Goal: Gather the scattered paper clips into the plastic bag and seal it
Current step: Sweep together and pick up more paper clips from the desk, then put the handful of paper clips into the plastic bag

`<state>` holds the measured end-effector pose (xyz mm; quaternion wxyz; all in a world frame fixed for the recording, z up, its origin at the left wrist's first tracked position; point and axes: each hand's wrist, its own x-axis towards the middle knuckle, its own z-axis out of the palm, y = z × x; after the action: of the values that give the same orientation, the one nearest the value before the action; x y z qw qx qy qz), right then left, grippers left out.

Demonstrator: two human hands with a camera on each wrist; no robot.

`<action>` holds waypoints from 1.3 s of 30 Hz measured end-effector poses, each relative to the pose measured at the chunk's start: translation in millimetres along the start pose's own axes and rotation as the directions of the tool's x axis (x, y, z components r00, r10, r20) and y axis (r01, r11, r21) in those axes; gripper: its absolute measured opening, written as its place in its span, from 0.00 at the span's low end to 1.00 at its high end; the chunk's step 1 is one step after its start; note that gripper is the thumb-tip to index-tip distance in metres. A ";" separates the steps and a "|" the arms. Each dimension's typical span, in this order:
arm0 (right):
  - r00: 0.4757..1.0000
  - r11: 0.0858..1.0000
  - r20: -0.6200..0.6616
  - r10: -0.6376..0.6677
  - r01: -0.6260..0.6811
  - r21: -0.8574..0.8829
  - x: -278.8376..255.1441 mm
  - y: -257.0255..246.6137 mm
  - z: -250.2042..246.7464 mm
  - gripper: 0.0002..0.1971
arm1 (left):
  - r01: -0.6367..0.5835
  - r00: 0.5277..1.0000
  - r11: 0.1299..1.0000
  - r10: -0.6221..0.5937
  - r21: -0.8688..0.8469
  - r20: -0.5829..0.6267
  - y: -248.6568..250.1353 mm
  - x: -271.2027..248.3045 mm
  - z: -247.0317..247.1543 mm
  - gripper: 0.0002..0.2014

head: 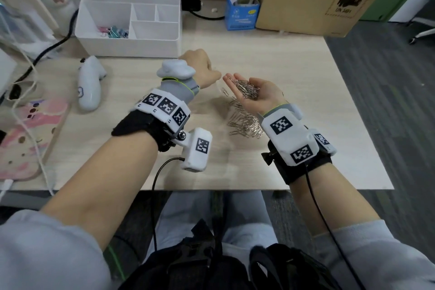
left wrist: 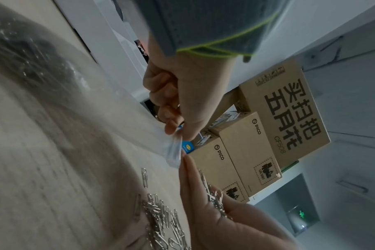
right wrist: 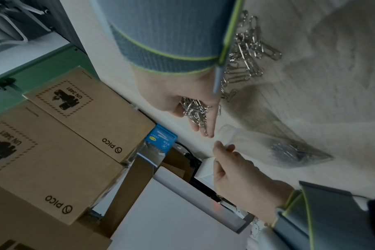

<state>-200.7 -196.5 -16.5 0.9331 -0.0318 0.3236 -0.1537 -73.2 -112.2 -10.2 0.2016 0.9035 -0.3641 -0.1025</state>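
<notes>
My left hand (head: 216,76) pinches the mouth edge of a clear plastic bag (left wrist: 101,108), which hangs down to the table with several paper clips (right wrist: 289,150) inside it. Just right of the bag's mouth my right hand (head: 233,83) is palm up and cupped, its fingers fairly straight. It carries a heap of silver paper clips (head: 247,88), and its fingertips (right wrist: 209,134) almost touch the bag's rim (right wrist: 225,133). A loose pile of clips (head: 244,122) lies on the wooden table (head: 294,73) under my right wrist. One single clip (head: 224,90) lies apart.
A white desk organizer (head: 131,49) holding binder clips stands at the back left. A white controller (head: 89,85) lies left of my left hand. A blue box (head: 242,16) and a PICO carton (head: 313,2) stand at the back. Cables run along the left.
</notes>
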 end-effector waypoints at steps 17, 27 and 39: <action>0.980 0.850 0.057 0.189 -0.134 -0.509 17.4 25.3 37.5 0.29 | -0.170 0.984 0.980 0.174 -0.103 0.025 -22.4 -12.7 -21.7 0.16; 0.982 0.817 0.110 0.156 -0.066 -0.573 0.8 24.2 44.7 0.34 | -0.139 0.990 0.983 0.140 -0.121 -0.001 -26.2 -14.6 -20.6 0.17; 0.983 0.822 0.131 -0.132 0.182 -0.540 1.4 20.3 30.8 0.15 | -0.146 0.989 0.965 0.139 -0.218 -0.045 -29.8 -17.9 -20.2 0.16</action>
<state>-175.3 -178.9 3.7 0.8821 -0.3314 0.3088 -0.1292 -60.8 -74.4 -4.5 0.3127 0.8485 -0.4114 -0.1142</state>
